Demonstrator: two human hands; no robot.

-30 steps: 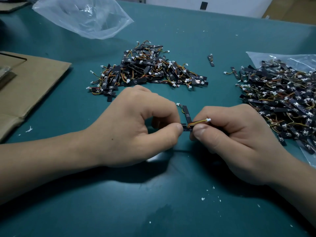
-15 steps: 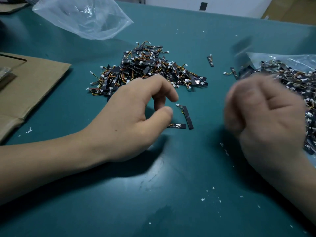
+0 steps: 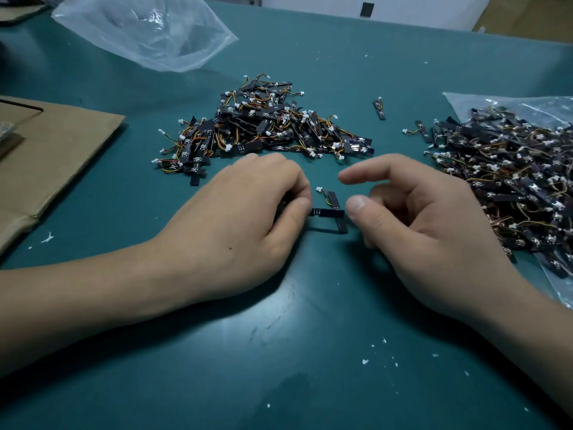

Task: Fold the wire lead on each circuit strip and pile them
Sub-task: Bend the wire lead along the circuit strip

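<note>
Teal mat (image 3: 279,352) — strip (image 3: 328,212) in left grip (image 3: 245,212)

Your teal worktop (image 3: 310,321) carries a loose pile of circuit strips (image 3: 263,128) at its middle. To your right, a larger heap (image 3: 511,181) lies on a clear plastic sheet (image 3: 465,103). A crumpled clear bag (image 3: 148,29) sits at the far left, with brown cardboard (image 3: 55,150) nearer you. A stray strip (image 3: 379,108) lies between the heaps, and white flecks (image 3: 365,362) dot the near side.

No readable text, label or number shows on anything here
</note>
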